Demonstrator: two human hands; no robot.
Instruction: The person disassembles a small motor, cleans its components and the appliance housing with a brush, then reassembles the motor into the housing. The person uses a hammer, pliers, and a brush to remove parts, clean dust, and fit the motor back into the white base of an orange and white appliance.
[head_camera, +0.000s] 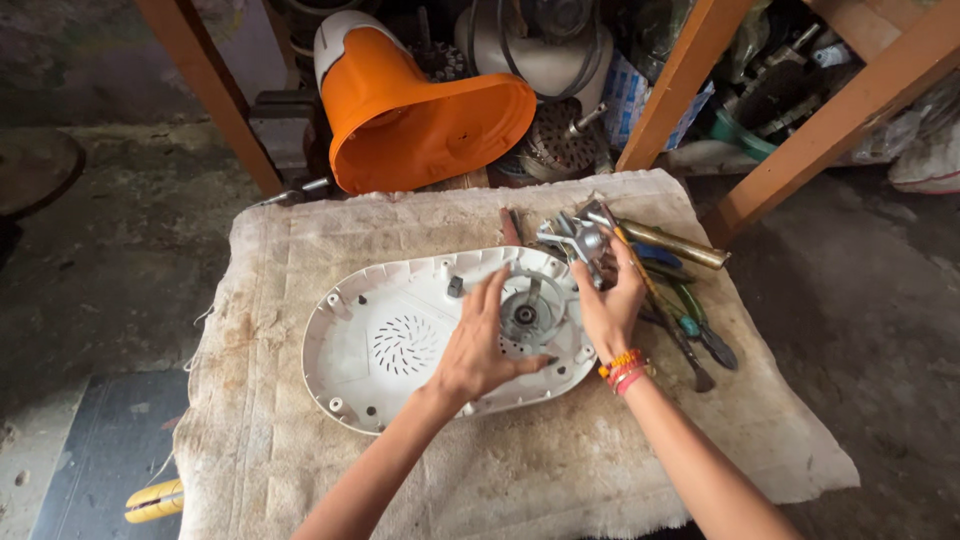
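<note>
Both hands on cloth-covered bench (300, 470): left hand (478, 345) open, flat on white base (370, 340); right hand (608, 300) grips metal bracket (575, 240). Orange housing (410, 115), wooden frame (680, 80) behind; concrete floor (110, 260).

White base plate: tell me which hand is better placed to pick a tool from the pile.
Likely the right hand: it is already at the tool pile beside the white base plate, while the left hand rests flat on the plate.

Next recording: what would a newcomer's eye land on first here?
Probably the bright orange housing lying tipped over behind the cloth-covered table. Next, the white oval base plate at the centre, with the left hand spread on it and the right hand beside a pile of tools.
</note>
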